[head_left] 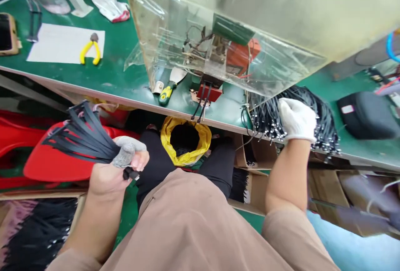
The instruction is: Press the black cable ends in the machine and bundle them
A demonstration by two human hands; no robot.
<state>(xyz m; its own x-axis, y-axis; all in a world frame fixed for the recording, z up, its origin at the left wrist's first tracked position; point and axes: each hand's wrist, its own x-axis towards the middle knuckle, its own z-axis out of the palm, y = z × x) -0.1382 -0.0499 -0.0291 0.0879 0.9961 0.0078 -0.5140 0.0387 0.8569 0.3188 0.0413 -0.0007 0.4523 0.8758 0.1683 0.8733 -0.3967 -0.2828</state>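
Note:
My left hand point(128, 156), with a grey cover on its thumb, is closed round a fanned bundle of flat black straps point(90, 137). It is held out to the left, in front of a red chair. My right hand point(296, 119), in a white glove, rests knuckles up on a heap of black cords point(323, 116) with shiny metal ends; its fingers curl down among them, their tips hidden. Two black strips point(204, 96) stick out towards me from a small red block point(215, 93) on the machine in the middle.
A clear plastic guard point(234, 54) hangs over the machine. On the green bench point(115, 79) lie a scraper point(168, 89), yellow-handled pliers point(90, 50), a phone point(8, 33) and a black case point(368, 114). A yellow-rimmed bag point(165, 137) stands between my legs.

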